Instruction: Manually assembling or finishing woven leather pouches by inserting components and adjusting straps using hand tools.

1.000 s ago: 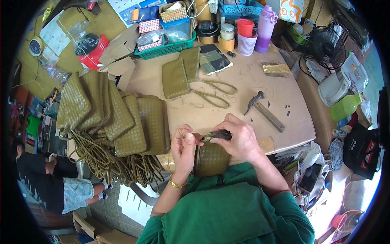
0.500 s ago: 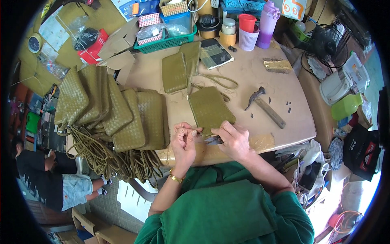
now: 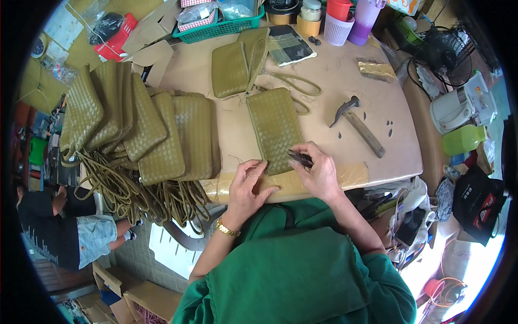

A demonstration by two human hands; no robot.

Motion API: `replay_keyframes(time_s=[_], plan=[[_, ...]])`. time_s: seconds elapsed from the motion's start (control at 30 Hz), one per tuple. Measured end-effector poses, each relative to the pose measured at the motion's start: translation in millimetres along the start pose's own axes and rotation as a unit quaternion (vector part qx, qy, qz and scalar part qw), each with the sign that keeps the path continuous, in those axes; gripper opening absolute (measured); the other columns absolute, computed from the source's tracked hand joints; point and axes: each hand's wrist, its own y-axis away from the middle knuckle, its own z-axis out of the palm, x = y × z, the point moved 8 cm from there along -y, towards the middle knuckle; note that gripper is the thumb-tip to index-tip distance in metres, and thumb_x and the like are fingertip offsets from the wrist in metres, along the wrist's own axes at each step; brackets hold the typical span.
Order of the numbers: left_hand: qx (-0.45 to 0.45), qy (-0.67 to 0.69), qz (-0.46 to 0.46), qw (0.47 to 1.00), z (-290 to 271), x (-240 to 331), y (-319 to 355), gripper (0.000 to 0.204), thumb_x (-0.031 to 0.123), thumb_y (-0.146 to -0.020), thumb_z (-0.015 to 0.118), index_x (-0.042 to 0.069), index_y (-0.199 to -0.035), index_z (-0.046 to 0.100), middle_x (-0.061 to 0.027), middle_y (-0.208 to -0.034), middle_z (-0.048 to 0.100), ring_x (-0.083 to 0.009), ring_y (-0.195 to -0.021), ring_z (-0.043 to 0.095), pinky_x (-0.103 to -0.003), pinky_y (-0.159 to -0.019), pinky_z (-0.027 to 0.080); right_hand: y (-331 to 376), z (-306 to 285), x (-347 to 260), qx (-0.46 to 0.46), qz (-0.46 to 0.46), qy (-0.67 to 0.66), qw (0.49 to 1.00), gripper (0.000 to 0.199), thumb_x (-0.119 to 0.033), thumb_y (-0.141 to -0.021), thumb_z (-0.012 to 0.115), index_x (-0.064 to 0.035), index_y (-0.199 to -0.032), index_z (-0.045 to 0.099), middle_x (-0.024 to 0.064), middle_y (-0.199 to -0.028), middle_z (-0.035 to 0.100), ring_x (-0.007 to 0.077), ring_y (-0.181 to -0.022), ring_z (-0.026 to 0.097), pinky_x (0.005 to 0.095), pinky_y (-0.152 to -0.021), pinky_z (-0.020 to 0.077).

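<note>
Now lying flat on the worktop, the woven pouch is being pinned by the open left hand while the right hand is gripping small snips at its lower edge, many finished pouches stacked alongside.

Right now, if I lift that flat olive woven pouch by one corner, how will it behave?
The flat olive woven pouch would probably sag, since the stacked woven pouches drape loosely. It looks thin, so likely light. Its textured weave should resist slipping. It won't roll.

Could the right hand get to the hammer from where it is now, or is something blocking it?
Probably yes. The hammer lies on bare tabletop just beyond the right hand, nothing between them, though that hand already holds a small dark tool.
</note>
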Motion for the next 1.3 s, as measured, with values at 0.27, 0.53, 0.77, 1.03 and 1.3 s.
replay_keyframes(time_s=[0.27, 0.53, 0.77, 1.03, 1.3], plan=[[0.076, -0.011, -0.031, 0.997, 6.0, -18.0, -0.9, 0.008, -0.001, -0.082, 0.067, 0.000, -0.089, 0.063, -0.0125, -0.086, 0.066, -0.0257, -0.076, 0.065, -0.033, -0.070, 0.054, 5.2, 18.8, 8.3, -0.072, 0.017, 0.051, 0.996, 0.032, -0.014, -0.084, 0.070, -0.0056, -0.112, 0.056, 0.0119, -0.092, 0.064, 0.0311, -0.080, 0.066, 0.0390, -0.074, 0.0538], [0.052, 0.024, -0.092, 0.994, 4.3, -36.0, 1.3, 0.006, 0.001, -0.090, 0.059, -0.001, -0.085, 0.056, -0.0139, -0.087, 0.065, -0.0218, -0.074, 0.064, -0.031, -0.067, 0.052, 10.5, 20.2, -3.0, -0.079, -0.019, 0.107, 0.991, 0.029, -0.009, -0.077, 0.074, -0.0081, -0.103, 0.062, 0.0101, -0.100, 0.055, 0.0313, -0.086, 0.064, 0.0413, -0.072, 0.0544], [0.075, 0.028, -0.079, 0.994, 1.4, -33.3, 1.8, 0.007, 0.001, -0.087, 0.062, -0.001, -0.085, 0.056, -0.0141, -0.090, 0.065, -0.0233, -0.080, 0.064, -0.033, -0.069, 0.052, 15.1, 35.2, -10.8, -0.090, -0.078, 0.139, 0.983, 0.026, -0.012, -0.076, 0.074, -0.0095, -0.100, 0.062, 0.0070, -0.098, 0.056, 0.0289, -0.082, 0.065, 0.0403, -0.069, 0.0537], [0.090, -0.027, -0.016, 0.995, 0.0, -12.1, 4.4, 0.008, 0.000, -0.084, 0.064, 0.000, -0.084, 0.057, -0.0143, -0.093, 0.063, -0.0275, -0.090, 0.060, -0.036, -0.075, 0.049, 15.7, 39.6, -4.6, -0.071, -0.110, 0.126, 0.983, 0.024, -0.013, -0.076, 0.075, -0.0093, -0.097, 0.063, 0.0062, -0.095, 0.056, 0.0280, -0.077, 0.064, 0.0399, -0.066, 0.0528], [0.010, -0.116, 0.022, 0.993, -18.8, 6.7, -1.1, 0.013, 0.000, -0.081, 0.058, 0.005, -0.090, 0.065, -0.0154, -0.114, 0.059, -0.0328, -0.107, 0.055, -0.043, -0.089, 0.043, 7.2, 20.8, 1.6, -0.047, -0.066, 0.159, 0.984, 0.024, -0.004, -0.073, 0.073, -0.0081, -0.095, 0.066, 0.0071, -0.090, 0.057, 0.0279, -0.076, 0.064, 0.0399, -0.066, 0.0543]])
